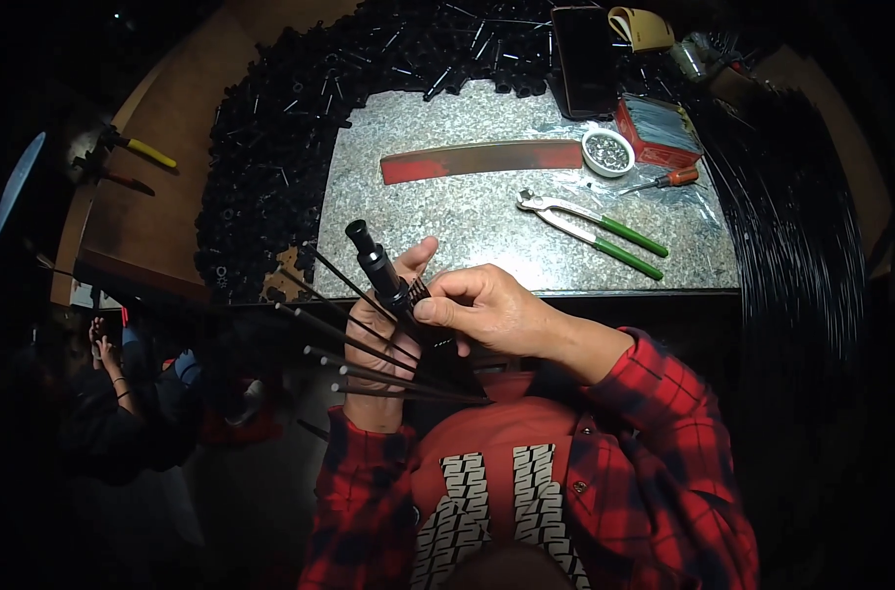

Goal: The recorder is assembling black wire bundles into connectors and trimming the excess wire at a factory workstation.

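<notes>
A black tubular hub that looks like an umbrella runner (374, 264) tilts up to the left in front of my chest. Thin black rods like umbrella ribs (354, 341) fan out from below it toward the left, several with pale ends. My left hand (367, 320) is wrapped round the runner from behind, partly hidden by the rods. With thumb and forefinger, my right hand (491, 310) pinches at the row of slim rib ends beside the runner. Exactly what lies between those fingertips is hidden.
On the speckled worktop (447, 226) lie green-handled end-cutting pliers (595, 233), a red-brown strip (482, 160), a white bowl (607, 152) of small metal pieces, a screwdriver (668, 180), a red box (659, 133) and a phone (585, 61). Black parts (270, 167) heap at left. Another person's hands (108, 349) show at left.
</notes>
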{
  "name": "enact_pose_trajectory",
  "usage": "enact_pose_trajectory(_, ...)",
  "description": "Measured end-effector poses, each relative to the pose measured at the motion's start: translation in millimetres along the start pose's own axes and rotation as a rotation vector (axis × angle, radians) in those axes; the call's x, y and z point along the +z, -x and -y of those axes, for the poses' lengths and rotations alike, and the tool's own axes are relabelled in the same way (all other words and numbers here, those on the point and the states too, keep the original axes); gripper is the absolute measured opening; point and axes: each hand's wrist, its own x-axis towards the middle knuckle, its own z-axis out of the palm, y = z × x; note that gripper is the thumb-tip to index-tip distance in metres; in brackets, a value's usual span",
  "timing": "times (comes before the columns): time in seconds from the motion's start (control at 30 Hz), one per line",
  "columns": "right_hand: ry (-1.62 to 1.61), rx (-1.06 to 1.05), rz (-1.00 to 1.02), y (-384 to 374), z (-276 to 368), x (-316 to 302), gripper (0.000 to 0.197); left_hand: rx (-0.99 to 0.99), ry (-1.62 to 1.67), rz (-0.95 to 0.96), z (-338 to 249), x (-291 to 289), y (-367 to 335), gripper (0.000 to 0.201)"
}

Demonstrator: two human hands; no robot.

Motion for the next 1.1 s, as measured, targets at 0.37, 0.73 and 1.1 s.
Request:
enact_pose_trajectory(0.37,-0.016,-0.020,-0.013,-7.7,-5.9,2.7,0.031,0.067,0.076,-0.144,5.0,-6.7,8.8,0.052)
enact_pose_trajectory(0.73,-0.040,-0.056,0.037,-12.6,-14.0,-2.2,0.033,0.012,-0.007,-0.209,6.7,-2.5,9.3,0.053)
enact_pose_trajectory(1.1,0.168,-0.203,-0.089,-15.2,-6.8,13.9,0.028,0.133,-0.033,-0.241,-2.0,-3.4,2.2,0.052)
